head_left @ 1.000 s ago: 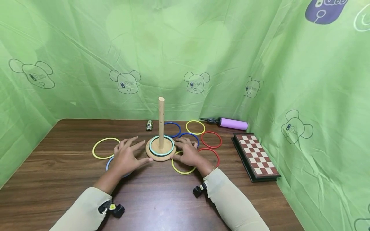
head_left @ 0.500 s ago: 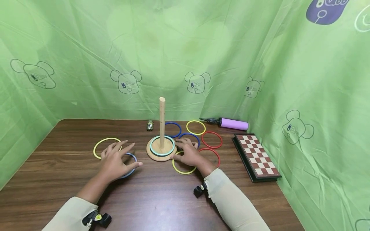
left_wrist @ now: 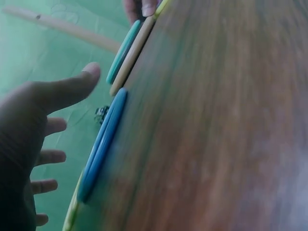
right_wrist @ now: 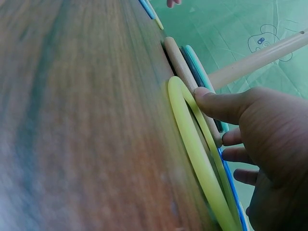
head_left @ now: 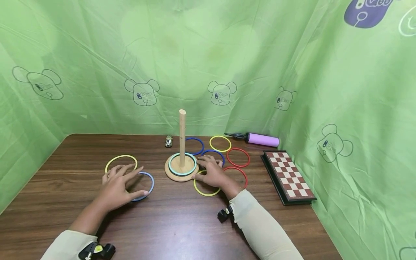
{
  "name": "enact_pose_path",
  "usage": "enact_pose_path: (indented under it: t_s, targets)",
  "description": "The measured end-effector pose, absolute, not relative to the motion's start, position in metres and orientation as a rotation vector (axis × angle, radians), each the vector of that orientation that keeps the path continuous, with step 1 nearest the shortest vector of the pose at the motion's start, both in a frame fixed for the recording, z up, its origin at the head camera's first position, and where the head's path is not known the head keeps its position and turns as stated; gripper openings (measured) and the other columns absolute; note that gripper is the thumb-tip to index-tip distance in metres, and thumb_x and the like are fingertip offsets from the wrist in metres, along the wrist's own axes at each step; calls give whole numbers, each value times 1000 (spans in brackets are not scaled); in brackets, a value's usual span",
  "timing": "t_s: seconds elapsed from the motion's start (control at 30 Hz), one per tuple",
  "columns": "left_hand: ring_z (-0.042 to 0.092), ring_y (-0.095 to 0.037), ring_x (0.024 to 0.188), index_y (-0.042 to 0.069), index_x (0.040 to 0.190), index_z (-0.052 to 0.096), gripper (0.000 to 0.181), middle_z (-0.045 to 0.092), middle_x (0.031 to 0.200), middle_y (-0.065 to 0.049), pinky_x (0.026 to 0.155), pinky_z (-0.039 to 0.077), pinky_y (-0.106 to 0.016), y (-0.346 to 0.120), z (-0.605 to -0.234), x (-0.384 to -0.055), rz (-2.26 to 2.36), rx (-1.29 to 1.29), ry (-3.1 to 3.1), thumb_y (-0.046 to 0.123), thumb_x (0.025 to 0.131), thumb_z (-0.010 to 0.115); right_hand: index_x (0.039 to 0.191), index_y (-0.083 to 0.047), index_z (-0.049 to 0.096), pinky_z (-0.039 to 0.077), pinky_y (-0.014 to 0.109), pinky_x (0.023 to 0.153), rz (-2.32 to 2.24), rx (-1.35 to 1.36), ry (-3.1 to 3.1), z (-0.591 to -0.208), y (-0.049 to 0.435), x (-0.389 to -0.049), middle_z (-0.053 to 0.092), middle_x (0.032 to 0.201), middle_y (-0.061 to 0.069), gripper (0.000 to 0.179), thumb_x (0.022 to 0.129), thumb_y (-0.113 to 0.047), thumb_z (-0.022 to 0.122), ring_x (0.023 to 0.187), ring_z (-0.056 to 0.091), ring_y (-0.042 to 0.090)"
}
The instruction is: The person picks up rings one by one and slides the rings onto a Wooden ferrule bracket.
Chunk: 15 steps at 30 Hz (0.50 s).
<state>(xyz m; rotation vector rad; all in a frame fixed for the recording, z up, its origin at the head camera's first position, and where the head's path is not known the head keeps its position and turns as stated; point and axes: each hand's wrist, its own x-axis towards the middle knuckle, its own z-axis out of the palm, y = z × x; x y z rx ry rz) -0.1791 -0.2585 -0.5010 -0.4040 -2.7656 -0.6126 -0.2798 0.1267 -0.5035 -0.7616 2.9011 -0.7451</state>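
Hovering with fingers spread, your left hand (head_left: 113, 191) is above the light blue ring (head_left: 153, 182) lying on the surface (head_left: 182, 224), with a yellow ring (head_left: 121, 156) just beyond. Your right hand (head_left: 211, 172) rests at the wooden base (head_left: 175, 178), thumb touching its edge, fingers parted; a second yellow ring (head_left: 206, 195) lies partly beneath it. The peg (head_left: 182, 137) stands upright, a turquoise ring (head_left: 182, 174) around its foot.

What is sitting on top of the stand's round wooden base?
The peg, a turquoise ring around it, and beneath that what looks like a dark ring, mostly covered; only its edge shows. The right hand hides a little of the wooden base.
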Motion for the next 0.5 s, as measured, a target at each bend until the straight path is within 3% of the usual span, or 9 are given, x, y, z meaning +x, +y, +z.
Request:
enact_pose_path:
  t_s: [0.5]
  targets:
    - [36, -57, 147, 22, 151, 67, 91, 53, 162, -18, 110, 21, -84, -277, -517, -175, -608, -574, -2754, 65, 75, 93, 155, -13, 62, 22, 70, 118, -750, -776, 2900, -502, 125, -279, 53, 168, 10, 72, 97, -47, 84, 161, 36, 38]
